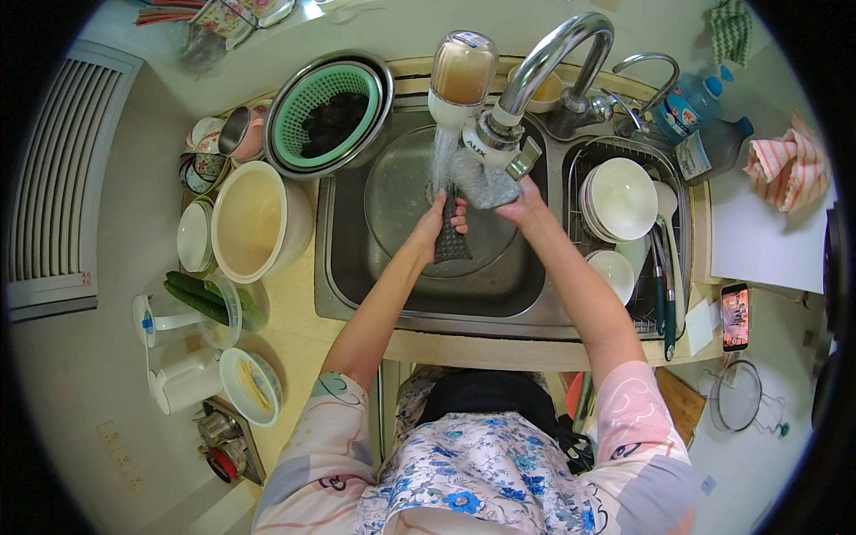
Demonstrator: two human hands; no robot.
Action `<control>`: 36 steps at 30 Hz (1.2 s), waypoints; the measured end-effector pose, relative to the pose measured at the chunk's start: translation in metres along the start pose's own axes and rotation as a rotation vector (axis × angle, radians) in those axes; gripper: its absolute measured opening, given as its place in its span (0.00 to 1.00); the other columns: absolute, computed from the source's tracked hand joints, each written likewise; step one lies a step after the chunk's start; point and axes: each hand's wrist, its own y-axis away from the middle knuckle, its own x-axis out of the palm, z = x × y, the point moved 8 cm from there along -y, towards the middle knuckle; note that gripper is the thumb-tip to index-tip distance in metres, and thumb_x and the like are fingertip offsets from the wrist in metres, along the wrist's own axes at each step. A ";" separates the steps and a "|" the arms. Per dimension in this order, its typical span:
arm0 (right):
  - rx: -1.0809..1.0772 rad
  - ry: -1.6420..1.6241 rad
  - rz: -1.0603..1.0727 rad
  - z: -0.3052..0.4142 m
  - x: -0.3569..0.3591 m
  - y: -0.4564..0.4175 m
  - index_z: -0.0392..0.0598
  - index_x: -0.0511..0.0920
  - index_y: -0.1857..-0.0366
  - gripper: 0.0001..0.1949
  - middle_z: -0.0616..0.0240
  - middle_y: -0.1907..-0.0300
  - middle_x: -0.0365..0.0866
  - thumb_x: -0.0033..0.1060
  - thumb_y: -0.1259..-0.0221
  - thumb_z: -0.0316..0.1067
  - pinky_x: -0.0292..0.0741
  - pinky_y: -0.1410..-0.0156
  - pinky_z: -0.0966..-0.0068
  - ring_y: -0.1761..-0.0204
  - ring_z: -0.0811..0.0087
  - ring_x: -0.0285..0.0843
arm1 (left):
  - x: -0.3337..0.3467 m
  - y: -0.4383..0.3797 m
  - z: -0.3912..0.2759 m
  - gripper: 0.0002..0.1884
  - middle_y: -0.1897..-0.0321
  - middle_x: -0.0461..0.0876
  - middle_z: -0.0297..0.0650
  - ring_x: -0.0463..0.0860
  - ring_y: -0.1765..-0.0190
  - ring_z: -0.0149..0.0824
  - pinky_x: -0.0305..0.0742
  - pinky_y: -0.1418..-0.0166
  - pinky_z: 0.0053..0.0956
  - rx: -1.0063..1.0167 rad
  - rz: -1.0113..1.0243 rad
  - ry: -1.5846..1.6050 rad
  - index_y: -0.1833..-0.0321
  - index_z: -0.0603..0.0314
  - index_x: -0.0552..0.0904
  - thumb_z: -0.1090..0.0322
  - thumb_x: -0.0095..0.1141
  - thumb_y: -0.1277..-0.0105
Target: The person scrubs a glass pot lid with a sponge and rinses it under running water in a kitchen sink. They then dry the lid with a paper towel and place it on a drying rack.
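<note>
Over the sink (348, 261), my left hand (435, 231) grips the dark, studded handle (453, 242) of a utensil. Its upper end is hidden by running water and my fingers, so its kind is unclear. My right hand (525, 204) holds a wet grey cloth (485, 180) close to that end, partly under the faucet. Water (444, 157) streams down from a filter unit (463, 77) fitted to the chrome faucet (545, 50). Beneath both hands, a large round vessel or lid (401, 200) lies in the basin.
Left of the sink stand a green colander (287, 127) nested in metal bowls, a cream tub (294, 221) and cucumbers (197, 297). On the right, a wire rack (575, 221) holds white bowls (625, 200) and utensils. A phone (735, 317) lies near the right edge.
</note>
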 end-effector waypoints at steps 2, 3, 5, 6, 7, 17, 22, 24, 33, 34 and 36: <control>0.075 -0.009 0.078 -0.024 -0.004 -0.008 0.40 0.75 0.51 0.16 0.56 0.52 0.80 0.38 0.31 0.38 0.71 0.38 0.60 0.50 0.58 0.77 | -0.004 0.004 0.000 0.20 0.75 0.68 0.34 0.65 0.76 0.25 0.67 0.71 0.20 0.031 -0.077 -0.008 0.59 0.64 0.70 0.50 0.42 0.27; 0.073 -0.019 0.136 -0.031 -0.001 -0.011 0.40 0.75 0.51 0.17 0.56 0.53 0.80 0.37 0.31 0.39 0.71 0.40 0.60 0.51 0.58 0.77 | -0.008 0.007 -0.001 0.19 0.75 0.68 0.34 0.66 0.76 0.25 0.68 0.71 0.21 0.046 -0.115 -0.013 0.59 0.64 0.70 0.51 0.43 0.27; 0.064 -0.040 0.252 -0.040 0.005 -0.017 0.40 0.74 0.51 0.17 0.57 0.54 0.80 0.36 0.31 0.40 0.72 0.42 0.60 0.52 0.59 0.77 | -0.016 0.005 0.000 0.17 0.74 0.69 0.37 0.67 0.76 0.27 0.69 0.71 0.23 0.037 -0.098 0.015 0.60 0.65 0.69 0.53 0.43 0.26; -0.007 0.025 0.204 -0.042 0.006 -0.016 0.42 0.74 0.51 0.17 0.58 0.56 0.80 0.37 0.30 0.42 0.73 0.44 0.60 0.54 0.61 0.78 | -0.021 0.006 0.000 0.17 0.74 0.69 0.38 0.68 0.75 0.28 0.69 0.71 0.24 0.036 -0.094 0.033 0.60 0.65 0.69 0.55 0.43 0.26; -0.096 0.120 0.169 -0.039 0.009 -0.013 0.42 0.75 0.52 0.17 0.58 0.56 0.80 0.37 0.30 0.43 0.73 0.45 0.61 0.54 0.61 0.78 | -0.025 0.008 -0.001 0.16 0.74 0.69 0.37 0.68 0.75 0.27 0.69 0.71 0.24 0.038 -0.076 0.033 0.60 0.65 0.69 0.55 0.44 0.27; -0.683 1.655 0.164 -0.049 0.001 -0.015 0.41 0.72 0.45 0.20 0.53 0.41 0.72 0.34 0.28 0.44 0.58 0.30 0.62 0.35 0.61 0.65 | -0.008 0.044 0.004 0.12 0.75 0.69 0.35 0.67 0.78 0.26 0.67 0.73 0.23 -0.030 0.092 -0.270 0.61 0.62 0.69 0.59 0.46 0.27; -0.852 2.462 0.446 -0.037 0.031 -0.025 0.46 0.74 0.45 0.18 0.56 0.36 0.67 0.37 0.31 0.41 0.49 0.26 0.58 0.30 0.57 0.56 | -0.013 0.069 0.006 0.10 0.79 0.67 0.31 0.66 0.81 0.25 0.66 0.77 0.24 -0.104 0.155 -0.460 0.62 0.58 0.68 0.59 0.48 0.28; -0.801 2.677 0.371 -0.030 0.037 -0.025 0.50 0.72 0.42 0.19 0.59 0.33 0.62 0.39 0.32 0.42 0.47 0.24 0.61 0.28 0.58 0.52 | -0.005 0.071 0.004 0.10 0.80 0.66 0.31 0.66 0.82 0.24 0.67 0.78 0.23 -0.080 0.163 -0.577 0.64 0.57 0.67 0.61 0.50 0.29; -0.764 2.899 0.804 -0.076 0.061 -0.056 0.55 0.67 0.37 0.21 0.57 0.35 0.65 0.41 0.34 0.41 0.54 0.27 0.56 0.30 0.60 0.56 | 0.002 0.071 -0.002 0.11 0.82 0.67 0.31 0.69 0.84 0.25 0.73 0.79 0.26 -0.127 0.309 -0.825 0.64 0.57 0.64 0.65 0.52 0.31; -0.846 2.845 0.645 -0.055 0.051 -0.065 0.54 0.67 0.37 0.21 0.55 0.37 0.67 0.41 0.34 0.41 0.57 0.29 0.57 0.32 0.59 0.59 | 0.007 0.071 -0.002 0.11 0.82 0.67 0.31 0.69 0.83 0.25 0.73 0.79 0.26 -0.139 0.323 -0.829 0.64 0.57 0.64 0.65 0.53 0.31; -0.852 2.654 0.275 -0.009 0.021 -0.074 0.51 0.67 0.39 0.20 0.51 0.42 0.71 0.40 0.33 0.41 0.63 0.33 0.56 0.38 0.55 0.66 | 0.013 0.065 -0.001 0.11 0.82 0.68 0.32 0.69 0.83 0.25 0.73 0.79 0.26 -0.161 0.344 -0.840 0.62 0.57 0.64 0.65 0.52 0.31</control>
